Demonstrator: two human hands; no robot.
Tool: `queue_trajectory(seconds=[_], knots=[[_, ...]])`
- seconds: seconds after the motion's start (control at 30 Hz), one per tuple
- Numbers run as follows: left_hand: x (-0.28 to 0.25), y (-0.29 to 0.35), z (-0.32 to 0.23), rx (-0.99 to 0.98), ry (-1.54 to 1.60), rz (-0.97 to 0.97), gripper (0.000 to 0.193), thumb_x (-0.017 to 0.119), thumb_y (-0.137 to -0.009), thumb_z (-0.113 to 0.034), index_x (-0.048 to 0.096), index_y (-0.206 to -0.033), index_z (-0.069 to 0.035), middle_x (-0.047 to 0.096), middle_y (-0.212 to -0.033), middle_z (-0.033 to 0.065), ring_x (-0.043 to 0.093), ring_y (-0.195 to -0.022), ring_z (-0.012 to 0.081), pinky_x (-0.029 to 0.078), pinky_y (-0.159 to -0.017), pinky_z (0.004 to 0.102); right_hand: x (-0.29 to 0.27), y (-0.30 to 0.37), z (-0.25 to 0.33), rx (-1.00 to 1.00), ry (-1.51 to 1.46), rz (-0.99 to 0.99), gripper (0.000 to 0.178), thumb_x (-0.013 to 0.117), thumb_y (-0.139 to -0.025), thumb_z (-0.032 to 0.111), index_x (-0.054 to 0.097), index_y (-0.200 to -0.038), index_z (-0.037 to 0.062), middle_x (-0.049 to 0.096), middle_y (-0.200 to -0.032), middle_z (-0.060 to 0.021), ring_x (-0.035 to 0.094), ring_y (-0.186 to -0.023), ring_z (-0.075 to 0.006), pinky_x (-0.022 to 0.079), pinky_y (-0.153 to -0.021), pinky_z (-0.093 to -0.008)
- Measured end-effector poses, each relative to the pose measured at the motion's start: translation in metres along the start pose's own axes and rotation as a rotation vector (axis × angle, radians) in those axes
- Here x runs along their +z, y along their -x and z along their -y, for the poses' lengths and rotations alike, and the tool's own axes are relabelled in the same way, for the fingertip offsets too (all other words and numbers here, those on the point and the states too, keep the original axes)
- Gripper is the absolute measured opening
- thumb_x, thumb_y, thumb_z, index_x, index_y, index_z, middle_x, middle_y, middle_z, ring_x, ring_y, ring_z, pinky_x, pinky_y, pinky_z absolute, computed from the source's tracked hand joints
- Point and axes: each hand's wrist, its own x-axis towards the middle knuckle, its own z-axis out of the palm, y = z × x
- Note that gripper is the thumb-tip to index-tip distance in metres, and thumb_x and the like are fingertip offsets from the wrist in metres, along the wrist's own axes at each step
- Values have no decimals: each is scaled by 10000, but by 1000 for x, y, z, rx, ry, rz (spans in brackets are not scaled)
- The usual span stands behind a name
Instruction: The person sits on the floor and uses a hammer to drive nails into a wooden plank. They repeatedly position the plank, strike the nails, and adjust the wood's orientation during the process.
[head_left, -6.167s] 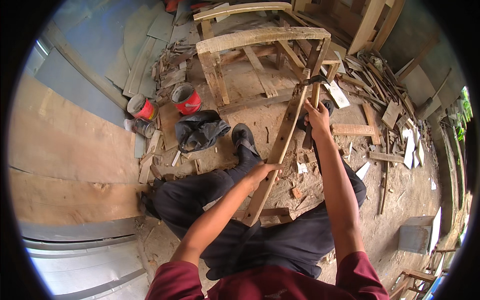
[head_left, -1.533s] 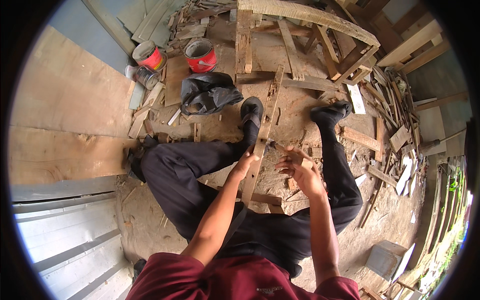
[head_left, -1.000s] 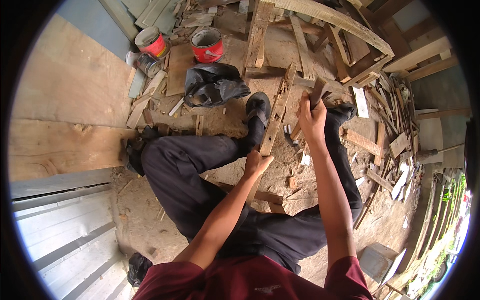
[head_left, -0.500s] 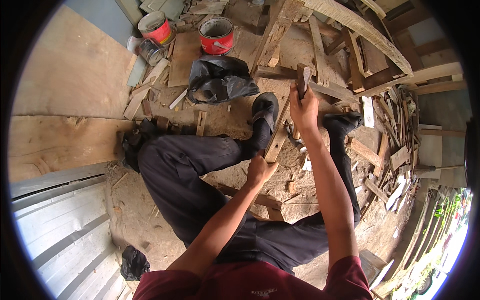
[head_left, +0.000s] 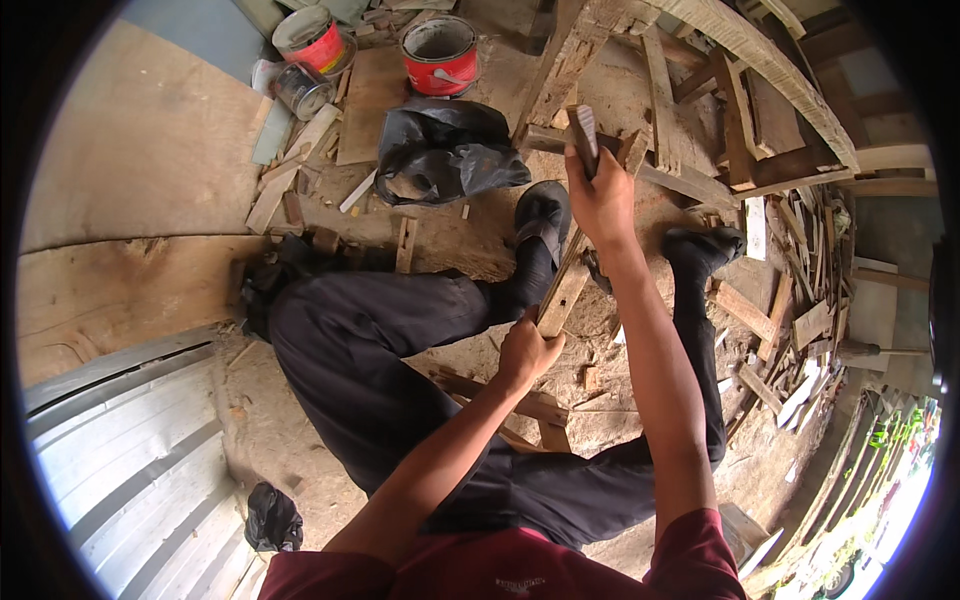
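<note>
My left hand [head_left: 532,350] is closed around the near end of a light wooden strip [head_left: 565,297] that has a small dark hole in its face. The strip slants up and away between my legs, passing beneath my right hand [head_left: 606,200]. That hand is wrapped around a dark brown wooden piece [head_left: 582,135] with a squared end, which sticks out above my fist. Its lower part is hidden by my hand, so I cannot tell its kind. A dark object [head_left: 597,270] on the ground is partly covered by my right forearm.
A black plastic bag [head_left: 445,155] lies ahead, with a red bucket [head_left: 440,72] and a second red bucket [head_left: 310,40] behind it. A wooden frame [head_left: 750,80] stands at the far right. Wood offcuts [head_left: 745,308] are scattered beside my right leg. Corrugated metal sheeting [head_left: 130,450] borders the left.
My right hand and the dark wooden piece have shifted slightly left and tilted. The strip's far end now shows to the right of that hand. My left hand keeps its grip, moved slightly right.
</note>
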Motion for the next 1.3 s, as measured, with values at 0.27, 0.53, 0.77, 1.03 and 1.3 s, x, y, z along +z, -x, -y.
queue_trajectory(seconds=[0.27, 0.53, 0.77, 1.03, 1.3], knots=[[-2, 5, -4, -22, 69, 2, 548, 730, -823, -283, 522, -1268, -43, 706, -991, 208, 709, -885, 367, 584, -793, 449, 37, -33, -21, -78, 147, 192, 409, 646, -929, 302, 617, -892, -104, 646, -830, -343, 646, -873, -500, 519, -745, -516], [1, 6, -5, -48, 48, 15, 548, 734, -792, -242, 531, -1250, -21, 700, -982, 234, 703, -881, 379, 579, -772, 448, 52, -58, -48, 58, 257, 404, 604, 552, -977, 491, 617, -859, -97, 657, -801, -305, 670, -831, -464, 501, -707, -505], [6, 3, 1, 64, -18, -105, 521, 737, -791, -292, 568, -1180, 11, 701, -917, 246, 708, -817, 386, 588, -730, 462, 10, -30, -21, -5, 63, 168, 482, 579, -978, 415, 613, -975, -66, 673, -863, -300, 665, -888, -484, 517, -771, -494], [17, -4, 16, 76, -4, -91, 544, 746, -779, -321, 573, -1158, 30, 693, -922, 259, 692, -838, 419, 577, -743, 482, -29, 25, -18, -10, -296, -128, 459, 586, -995, 415, 607, -938, -40, 620, -688, -196, 591, -642, -216, 484, -630, -387], [12, 3, 3, 9, -35, -71, 552, 739, -792, -301, 545, -1207, 7, 688, -969, 269, 692, -887, 414, 574, -767, 483, -14, 1, 1, -60, -76, -19, 470, 630, -964, 399, 598, -835, -52, 622, -664, -246, 661, -657, -424, 494, -599, -444]])
